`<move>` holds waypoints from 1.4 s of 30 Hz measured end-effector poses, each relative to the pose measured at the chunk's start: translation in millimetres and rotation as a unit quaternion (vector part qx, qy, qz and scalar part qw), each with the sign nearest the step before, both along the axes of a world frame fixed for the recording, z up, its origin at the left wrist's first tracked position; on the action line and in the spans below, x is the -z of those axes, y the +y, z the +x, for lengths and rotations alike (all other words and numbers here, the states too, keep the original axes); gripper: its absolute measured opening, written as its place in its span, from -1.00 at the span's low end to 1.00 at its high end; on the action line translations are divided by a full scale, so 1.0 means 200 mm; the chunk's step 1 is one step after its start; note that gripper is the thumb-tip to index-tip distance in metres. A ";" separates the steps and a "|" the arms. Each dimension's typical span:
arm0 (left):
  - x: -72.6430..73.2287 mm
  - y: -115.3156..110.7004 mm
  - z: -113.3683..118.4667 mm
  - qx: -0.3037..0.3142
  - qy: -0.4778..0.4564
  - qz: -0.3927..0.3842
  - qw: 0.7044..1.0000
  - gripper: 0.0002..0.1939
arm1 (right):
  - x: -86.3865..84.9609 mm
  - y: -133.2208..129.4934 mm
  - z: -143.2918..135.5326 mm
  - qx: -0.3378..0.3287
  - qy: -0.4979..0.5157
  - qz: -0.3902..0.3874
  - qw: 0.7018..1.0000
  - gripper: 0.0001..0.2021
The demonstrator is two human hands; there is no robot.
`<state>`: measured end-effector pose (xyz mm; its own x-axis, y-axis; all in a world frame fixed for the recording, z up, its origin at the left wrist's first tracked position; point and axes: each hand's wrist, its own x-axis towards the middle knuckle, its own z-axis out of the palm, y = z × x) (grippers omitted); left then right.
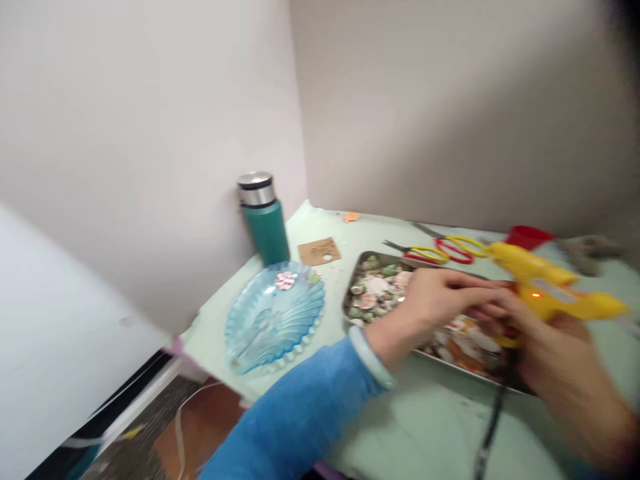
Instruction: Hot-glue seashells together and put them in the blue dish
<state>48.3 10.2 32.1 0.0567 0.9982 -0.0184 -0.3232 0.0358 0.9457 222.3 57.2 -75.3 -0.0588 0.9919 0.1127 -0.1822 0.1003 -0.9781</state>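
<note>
A yellow glue gun (pixel 545 283) with a lit orange light is at the right, above the tray's right end. My right hand (pixel 565 360) is closed around its lower part, and a black cord (pixel 493 427) hangs down from there. Reaching across the tray, my left hand (pixel 440 300) meets the fingertips of my right hand. Its fingers are pressed together, and blur hides whatever lies between them. Below both hands is a metal tray (pixel 345 303) of small shells and pebbles (pixel 375 287), sorted in patches of green, pink, white and brown.
Left of the tray lies a blue shell-shaped dish (pixel 280 327) with a red-and-white piece in it. A green bottle (pixel 267 227) stands behind it, near a brown card (pixel 319 251). Scissors (pixel 425 253) and a red object (pixel 527 237) lie behind the tray. Walls close off the table's back and left.
</note>
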 end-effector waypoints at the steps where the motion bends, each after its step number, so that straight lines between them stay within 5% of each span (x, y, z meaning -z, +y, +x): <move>1: 0.00 0.00 0.00 0.001 -0.008 0.005 1.000 -0.84 | -0.15 -0.01 -0.09 -0.036 0.024 0.012 0.999 -0.66; 3: -0.01 0.00 0.00 -0.023 0.000 0.017 1.000 -0.86 | -0.37 -0.03 -0.23 -0.066 0.053 0.019 0.996 -0.73; 5: -0.02 0.00 0.00 -0.023 0.014 0.017 0.999 -0.81 | -0.44 -0.05 -0.28 -0.067 0.037 0.017 0.997 -0.72; 9: -0.03 -0.01 -0.01 0.000 0.012 0.013 1.000 -0.71 | -0.39 -0.08 -0.24 -0.161 0.044 -0.013 0.986 -0.73; 22: 0.02 0.00 -0.08 0.025 -0.053 -0.033 0.998 -0.72 | -0.37 -0.05 -0.23 -0.180 0.060 -0.035 0.981 -0.71; 30: 0.02 -0.02 -0.04 -0.052 0.112 0.028 0.992 -0.74 | -0.39 -0.06 -0.23 -0.142 0.061 -0.019 0.988 -0.74; 42: 0.00 -0.02 -0.03 -0.092 0.195 0.074 0.974 -0.86 | -0.40 -0.08 -0.25 -0.096 0.023 0.003 0.995 -0.70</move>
